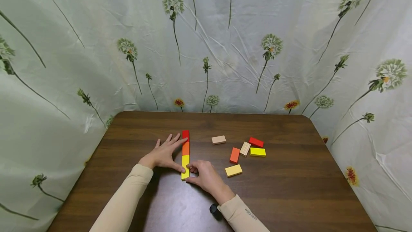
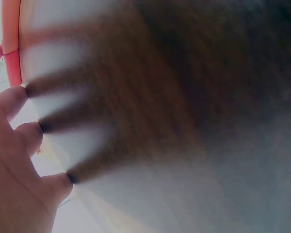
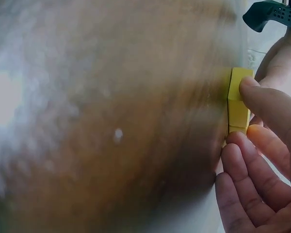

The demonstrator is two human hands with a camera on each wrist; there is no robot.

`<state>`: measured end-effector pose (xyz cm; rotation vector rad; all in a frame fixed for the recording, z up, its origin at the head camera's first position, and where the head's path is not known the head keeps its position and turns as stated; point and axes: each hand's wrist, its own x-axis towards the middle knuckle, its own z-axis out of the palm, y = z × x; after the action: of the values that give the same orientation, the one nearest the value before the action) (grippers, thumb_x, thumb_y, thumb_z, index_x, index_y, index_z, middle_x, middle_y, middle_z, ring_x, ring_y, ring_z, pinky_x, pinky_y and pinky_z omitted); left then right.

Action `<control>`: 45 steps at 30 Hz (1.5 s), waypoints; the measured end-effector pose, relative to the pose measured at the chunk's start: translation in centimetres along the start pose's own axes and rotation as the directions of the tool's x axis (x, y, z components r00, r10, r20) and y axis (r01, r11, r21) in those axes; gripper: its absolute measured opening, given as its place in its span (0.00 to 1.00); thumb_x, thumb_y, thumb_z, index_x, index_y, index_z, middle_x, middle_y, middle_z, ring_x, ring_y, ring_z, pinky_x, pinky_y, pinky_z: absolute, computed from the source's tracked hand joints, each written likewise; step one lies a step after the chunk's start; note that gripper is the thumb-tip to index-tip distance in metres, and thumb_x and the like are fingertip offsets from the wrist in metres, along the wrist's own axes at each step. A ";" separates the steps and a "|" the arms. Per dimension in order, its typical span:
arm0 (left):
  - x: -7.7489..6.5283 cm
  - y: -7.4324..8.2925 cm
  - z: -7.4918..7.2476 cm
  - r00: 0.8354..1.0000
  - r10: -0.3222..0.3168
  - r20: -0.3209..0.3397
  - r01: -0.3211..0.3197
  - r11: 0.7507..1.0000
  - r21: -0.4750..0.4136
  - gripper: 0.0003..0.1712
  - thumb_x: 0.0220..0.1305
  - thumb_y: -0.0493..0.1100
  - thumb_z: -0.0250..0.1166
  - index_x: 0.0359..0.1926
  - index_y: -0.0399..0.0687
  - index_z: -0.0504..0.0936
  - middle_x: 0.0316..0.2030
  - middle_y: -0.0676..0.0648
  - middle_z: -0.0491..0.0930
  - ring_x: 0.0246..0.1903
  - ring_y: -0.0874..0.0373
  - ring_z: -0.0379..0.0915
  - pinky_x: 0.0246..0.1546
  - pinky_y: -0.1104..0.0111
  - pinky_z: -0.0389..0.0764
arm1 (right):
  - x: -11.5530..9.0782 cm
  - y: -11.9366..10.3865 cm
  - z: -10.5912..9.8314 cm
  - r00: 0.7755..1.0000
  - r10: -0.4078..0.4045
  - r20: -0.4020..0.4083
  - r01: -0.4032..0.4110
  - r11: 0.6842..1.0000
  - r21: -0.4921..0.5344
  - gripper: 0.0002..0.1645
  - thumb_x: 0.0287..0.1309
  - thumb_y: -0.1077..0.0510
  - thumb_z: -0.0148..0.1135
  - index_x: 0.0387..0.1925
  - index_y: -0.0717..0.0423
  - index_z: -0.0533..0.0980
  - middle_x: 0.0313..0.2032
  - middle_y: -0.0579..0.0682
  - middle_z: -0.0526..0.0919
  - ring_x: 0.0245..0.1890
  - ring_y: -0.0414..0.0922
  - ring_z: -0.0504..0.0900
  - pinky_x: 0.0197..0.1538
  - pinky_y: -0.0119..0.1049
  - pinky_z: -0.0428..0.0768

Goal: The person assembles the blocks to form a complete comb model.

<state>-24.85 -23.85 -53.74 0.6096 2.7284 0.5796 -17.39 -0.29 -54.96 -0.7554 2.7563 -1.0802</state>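
Note:
A straight row of small flat blocks runs away from me on the table: a red block at the far end, an orange block, then a yellow block and a near yellow block. My left hand spreads its fingers along the row's left side, index fingertip by the red block and thumb on the yellow part. Its other fingertips rest on the tabletop in the left wrist view. At the near end, my right hand pinches the near yellow block between thumb and index finger; the other fingers curl loosely.
Loose blocks lie to the right: a pale wooden block, a red block, a striped wooden block, a bright yellow block, a red-orange block and a pale yellow block. A floral curtain hangs behind the brown table.

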 end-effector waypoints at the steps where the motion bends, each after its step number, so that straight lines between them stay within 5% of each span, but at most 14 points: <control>1: 0.0 0.0 0.0 1.000 -0.001 0.001 0.001 1.000 0.001 0.74 0.43 0.75 0.83 0.86 0.59 0.58 0.87 0.36 0.46 0.84 0.25 0.38 0.72 0.17 0.38 | 0.0 0.0 -0.1 1.000 0.002 0.005 -0.002 1.000 0.003 0.23 0.56 0.54 0.85 0.51 0.55 0.88 0.39 0.46 0.89 0.39 0.34 0.84 0.46 0.27 0.85; 5: 0.1 0.0 0.0 1.000 -0.010 0.008 0.010 1.000 0.006 0.74 0.43 0.75 0.83 0.86 0.60 0.57 0.87 0.36 0.46 0.85 0.26 0.37 0.72 0.17 0.38 | -0.3 0.0 -0.6 0.999 0.033 0.006 -0.033 0.999 -0.012 0.23 0.56 0.52 0.84 0.51 0.55 0.88 0.38 0.45 0.89 0.38 0.34 0.83 0.44 0.28 0.84; 15: 0.2 0.1 -0.2 0.999 -0.032 0.027 0.032 0.999 -0.005 0.74 0.43 0.75 0.83 0.86 0.60 0.57 0.87 0.37 0.46 0.85 0.27 0.37 0.73 0.18 0.38 | -1.8 1.1 -3.4 0.968 0.160 -0.193 -0.178 0.981 -0.079 0.19 0.56 0.51 0.84 0.46 0.53 0.89 0.33 0.44 0.85 0.32 0.36 0.80 0.37 0.30 0.81; 20: 0.2 -0.2 -0.2 0.999 -0.028 0.033 0.028 1.000 -0.015 0.75 0.42 0.75 0.83 0.86 0.61 0.57 0.87 0.38 0.46 0.85 0.28 0.36 0.73 0.18 0.37 | -2.8 2.5 -5.5 0.923 0.282 -0.261 -0.308 0.949 -0.063 0.22 0.55 0.49 0.84 0.49 0.51 0.89 0.36 0.45 0.87 0.36 0.42 0.86 0.39 0.40 0.84; 31: 0.4 -0.8 -0.1 0.999 -0.011 0.035 0.012 0.999 -0.032 0.74 0.43 0.74 0.83 0.86 0.61 0.56 0.87 0.38 0.47 0.85 0.28 0.36 0.72 0.17 0.35 | -5.5 5.4 -8.1 0.829 0.471 -0.303 -0.509 0.858 -0.060 0.35 0.52 0.41 0.85 0.54 0.56 0.82 0.42 0.52 0.82 0.44 0.51 0.79 0.43 0.52 0.83; 39: 0.4 -0.7 -0.2 0.999 -0.011 0.041 0.013 0.999 -0.036 0.74 0.43 0.74 0.82 0.86 0.61 0.56 0.87 0.38 0.46 0.85 0.28 0.35 0.73 0.18 0.34 | -7.4 6.4 -7.9 0.803 0.514 -0.302 -0.550 0.834 -0.046 0.46 0.46 0.34 0.86 0.56 0.60 0.80 0.45 0.55 0.83 0.46 0.53 0.81 0.45 0.53 0.83; 45: 0.4 -0.8 -0.1 0.999 -0.013 0.043 0.015 0.999 -0.036 0.74 0.43 0.75 0.82 0.86 0.62 0.56 0.87 0.39 0.45 0.85 0.28 0.35 0.73 0.18 0.34 | -7.8 6.4 -7.6 0.807 0.506 -0.304 -0.551 0.830 -0.082 0.49 0.42 0.31 0.86 0.53 0.61 0.80 0.41 0.54 0.81 0.41 0.53 0.79 0.44 0.51 0.81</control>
<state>-25.51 -24.29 -54.11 0.5866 2.6744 0.6052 -15.16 12.12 -54.20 0.1955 3.0160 -0.8848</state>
